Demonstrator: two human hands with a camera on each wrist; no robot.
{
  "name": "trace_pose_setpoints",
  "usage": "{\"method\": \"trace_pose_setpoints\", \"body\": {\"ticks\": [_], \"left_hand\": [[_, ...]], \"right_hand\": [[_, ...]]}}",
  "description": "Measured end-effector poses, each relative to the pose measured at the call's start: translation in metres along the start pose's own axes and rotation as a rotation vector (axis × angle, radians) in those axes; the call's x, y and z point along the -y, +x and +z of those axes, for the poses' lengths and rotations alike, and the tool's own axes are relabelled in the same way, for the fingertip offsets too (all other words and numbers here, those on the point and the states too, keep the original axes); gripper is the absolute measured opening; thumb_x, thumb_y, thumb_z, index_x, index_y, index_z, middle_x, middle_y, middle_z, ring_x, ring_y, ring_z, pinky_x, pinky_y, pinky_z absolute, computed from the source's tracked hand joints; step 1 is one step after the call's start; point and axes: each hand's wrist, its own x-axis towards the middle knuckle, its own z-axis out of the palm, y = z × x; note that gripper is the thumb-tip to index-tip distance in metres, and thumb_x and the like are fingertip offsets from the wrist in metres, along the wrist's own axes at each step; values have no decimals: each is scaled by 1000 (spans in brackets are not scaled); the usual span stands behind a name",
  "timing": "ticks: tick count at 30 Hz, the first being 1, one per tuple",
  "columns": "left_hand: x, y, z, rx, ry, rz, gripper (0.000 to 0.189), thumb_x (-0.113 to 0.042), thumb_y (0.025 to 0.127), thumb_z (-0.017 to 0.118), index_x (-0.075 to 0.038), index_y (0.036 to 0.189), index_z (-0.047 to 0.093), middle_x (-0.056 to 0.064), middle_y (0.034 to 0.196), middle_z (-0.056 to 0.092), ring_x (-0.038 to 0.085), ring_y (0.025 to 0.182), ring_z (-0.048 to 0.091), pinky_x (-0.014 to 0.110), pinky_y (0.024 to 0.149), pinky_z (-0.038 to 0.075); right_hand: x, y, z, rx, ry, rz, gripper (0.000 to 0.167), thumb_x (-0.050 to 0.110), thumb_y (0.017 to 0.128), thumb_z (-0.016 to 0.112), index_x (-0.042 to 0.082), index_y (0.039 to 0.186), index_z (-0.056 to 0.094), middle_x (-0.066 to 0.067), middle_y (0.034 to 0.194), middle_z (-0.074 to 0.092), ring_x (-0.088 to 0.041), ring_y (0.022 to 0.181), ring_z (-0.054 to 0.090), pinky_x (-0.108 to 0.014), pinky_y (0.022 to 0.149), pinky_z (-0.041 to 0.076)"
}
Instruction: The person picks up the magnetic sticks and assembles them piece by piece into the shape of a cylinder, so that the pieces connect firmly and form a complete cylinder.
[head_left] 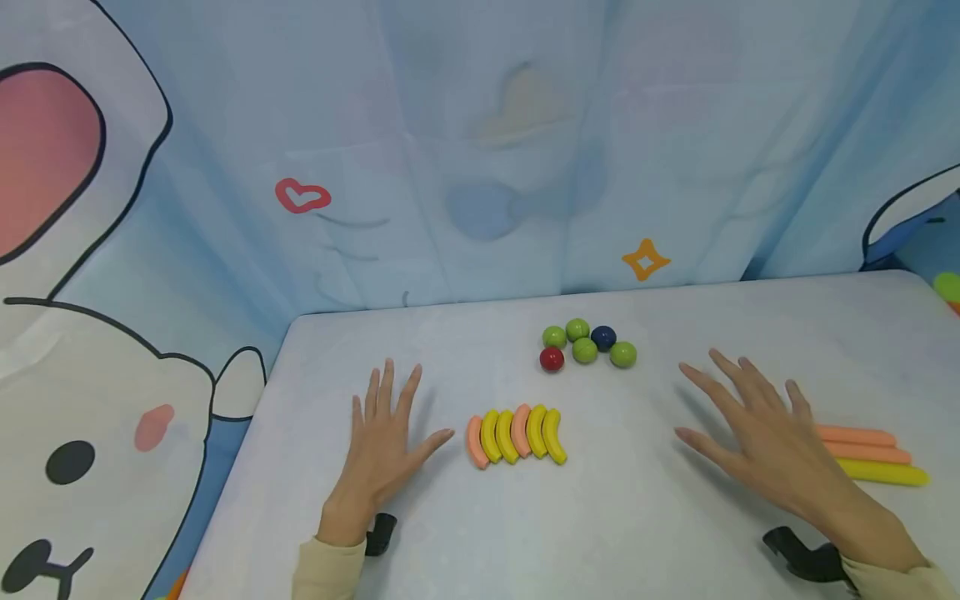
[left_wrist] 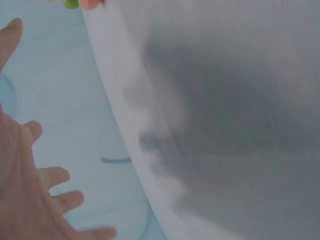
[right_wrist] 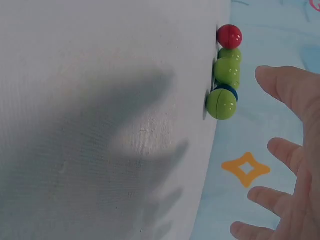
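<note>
My left hand (head_left: 382,450) hovers over the white table with its fingers spread, left of a row of small curved pieces. That row alternates between orange pieces (head_left: 476,442) and yellow banana-like pieces (head_left: 491,436). My right hand (head_left: 772,442), fingers likewise spread and holding nothing, is raised above the table at the right. Behind its wrist lie two orange sticks (head_left: 870,453) and a yellow stick (head_left: 885,472), their left ends hidden by the hand. Toward the back sit several green balls (head_left: 622,354), a red ball (head_left: 552,359) and a dark blue ball (head_left: 603,337).
The white table (head_left: 637,517) ends at the back against a light blue printed curtain (head_left: 450,208). A large cartoon animal print (head_left: 112,375) covers the cloth at the left. Black straps (head_left: 806,557) show at both wrists.
</note>
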Motion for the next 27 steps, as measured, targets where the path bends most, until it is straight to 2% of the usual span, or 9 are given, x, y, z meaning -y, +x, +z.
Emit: {"method": "trace_pose_setpoints", "body": {"ticks": [3,7,10,12,16,19,22,27], "left_hand": [[-14,5,0,5,-32,83,90,-51,95,71,-9,164,32,28,168,24,48,154,23,68,120,25],[-40,16,5,37,-40,236,81,-46,98,71,-3,159,39,25,161,38,41,148,38,57,119,36],[-62,24,13,85,-41,333,75,-46,100,70,-5,156,44,20,158,43,35,145,43,51,119,38],[-77,28,20,125,-35,374,72,-47,100,70,-8,156,46,17,158,44,32,145,44,49,121,36],[-104,36,36,171,31,425,63,-48,102,67,-14,152,52,13,157,46,27,145,45,41,122,34],[-118,38,46,189,113,451,56,-48,104,63,-15,149,56,10,153,50,25,143,48,38,120,37],[-125,38,52,201,167,450,48,-46,105,62,-17,143,61,8,149,54,23,140,50,39,118,40],[-128,35,56,175,221,426,40,-45,105,63,-17,132,68,6,145,57,22,137,52,44,116,43]], "right_hand": [[-1,-2,-1,-3,24,-13,87,46,91,78,18,161,35,-30,163,28,-64,141,27,-88,107,11],[0,-5,-5,-12,80,-45,83,42,90,81,14,158,42,-31,159,34,-61,137,34,-86,102,26],[3,-7,-10,10,137,-53,81,41,91,81,11,156,44,-31,157,37,-58,133,39,-83,96,34],[5,-9,-12,19,160,-53,79,41,91,82,11,155,46,-30,155,39,-57,131,42,-82,95,37],[7,-10,-16,19,177,-58,76,40,91,82,11,153,48,-28,154,40,-55,130,44,-81,94,38],[8,-11,-19,26,180,-52,73,40,92,81,11,152,50,-28,153,42,-54,129,46,-80,94,40],[8,-13,-21,44,182,-34,71,41,92,81,11,150,51,-27,150,44,-54,128,46,-79,94,41],[5,-18,-24,49,182,-28,69,39,92,82,10,147,54,-26,147,46,-52,126,48,-77,94,43]]}}
